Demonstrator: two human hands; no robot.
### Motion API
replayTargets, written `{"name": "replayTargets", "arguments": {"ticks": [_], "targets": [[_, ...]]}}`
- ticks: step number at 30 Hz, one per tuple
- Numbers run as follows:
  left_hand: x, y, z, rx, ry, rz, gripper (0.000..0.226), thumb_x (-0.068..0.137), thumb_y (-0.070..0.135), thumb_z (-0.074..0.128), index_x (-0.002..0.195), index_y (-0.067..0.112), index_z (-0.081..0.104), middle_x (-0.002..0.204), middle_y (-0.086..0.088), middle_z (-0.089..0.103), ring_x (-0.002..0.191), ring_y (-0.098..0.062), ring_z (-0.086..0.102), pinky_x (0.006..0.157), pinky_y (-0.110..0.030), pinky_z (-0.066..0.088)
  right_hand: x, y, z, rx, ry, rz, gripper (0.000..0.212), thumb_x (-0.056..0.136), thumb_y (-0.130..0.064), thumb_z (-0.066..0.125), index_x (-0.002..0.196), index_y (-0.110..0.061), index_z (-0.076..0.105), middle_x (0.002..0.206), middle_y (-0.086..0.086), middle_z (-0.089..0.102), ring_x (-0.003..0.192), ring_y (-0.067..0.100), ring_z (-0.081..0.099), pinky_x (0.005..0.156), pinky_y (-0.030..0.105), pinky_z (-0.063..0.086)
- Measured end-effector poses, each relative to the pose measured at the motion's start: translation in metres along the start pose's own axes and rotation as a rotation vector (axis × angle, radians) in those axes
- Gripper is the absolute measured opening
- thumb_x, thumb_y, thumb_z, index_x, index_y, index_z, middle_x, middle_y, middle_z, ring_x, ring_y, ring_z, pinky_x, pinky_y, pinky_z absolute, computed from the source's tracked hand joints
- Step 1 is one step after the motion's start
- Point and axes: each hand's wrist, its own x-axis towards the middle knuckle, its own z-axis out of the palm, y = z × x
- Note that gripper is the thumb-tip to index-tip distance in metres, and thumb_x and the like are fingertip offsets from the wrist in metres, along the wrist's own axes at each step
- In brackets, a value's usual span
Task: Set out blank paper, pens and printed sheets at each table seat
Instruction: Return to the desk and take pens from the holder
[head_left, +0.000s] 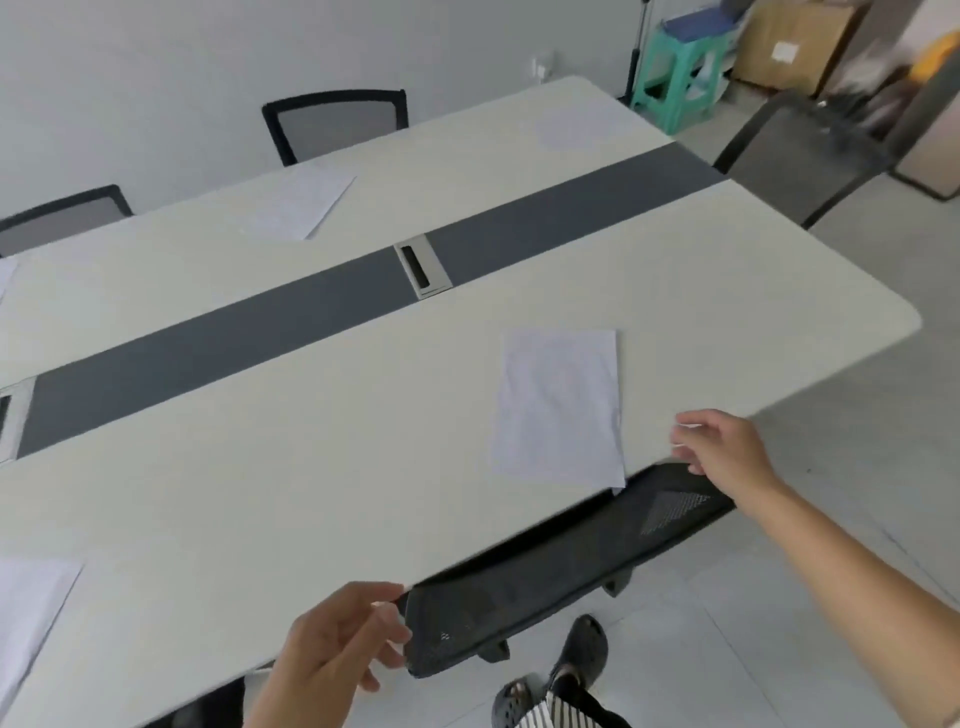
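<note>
A long white conference table (311, 493) with a dark grey strip (322, 317) down its middle fills the view. A white sheet of paper (558, 408) lies flat near the table's near edge, its lower right corner just overhanging, directly in front of a black mesh-backed chair (550, 571) tucked against that edge. The right hand (722, 447) hovers just beside the sheet's right side, fingers loosely spread and holding nothing, apart from the paper. The left hand (337, 644) hangs over the table's near edge beside the chair's left end, fingers relaxed and half curled, also empty; whether a fingertip touches the chair back cannot be told. Another white sheet (31, 613) lies at the lower left of the table, cut by the frame edge. Across the strip, a third white sheet (304, 205) lies angled in front of a black mesh chair (335, 124) on the far side. A silver cable hatch (422, 266) is set in the strip. A green plastic stool (675, 78) stands beyond the table's far corner.
</note>
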Motion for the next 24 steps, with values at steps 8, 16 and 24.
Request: {"name": "replayTargets", "arguments": {"ticks": [8,16,24], "targets": [[0.020,0.029,0.074,0.119,-0.355,0.137,0.017,0.093,0.005,0.055,0.098,0.011,0.070,0.080,-0.014,0.074,0.069,-0.029,0.069,0.057,-0.038,0.051,-0.196,0.064,-0.087,0.192,0.161,0.063,0.008,0.092,-0.012,0.063,0.091,-0.013,0.072,0.079,0.005,0.076,0.071,0.017,0.071,0.064,0.031,0.050],[0.025,0.085,0.186,0.242,-0.581,0.222,0.019,0.092,0.001,0.054,0.098,0.009,0.070,0.079,-0.015,0.074,0.068,-0.030,0.069,0.055,-0.034,0.051,-0.263,0.139,-0.147,0.447,0.440,0.223,0.014,0.088,0.004,0.063,0.089,-0.005,0.073,0.074,0.011,0.076,0.062,0.019,0.072,0.058,0.035,0.050],[0.037,0.165,0.363,0.291,-0.703,0.295,0.019,0.092,-0.001,0.053,0.099,0.006,0.069,0.077,-0.018,0.073,0.065,-0.030,0.069,0.050,-0.031,0.052,-0.211,0.182,-0.273,0.553,0.546,0.227,0.013,0.088,0.003,0.063,0.090,-0.005,0.073,0.075,0.012,0.076,0.064,0.021,0.071,0.056,0.033,0.049]]}}
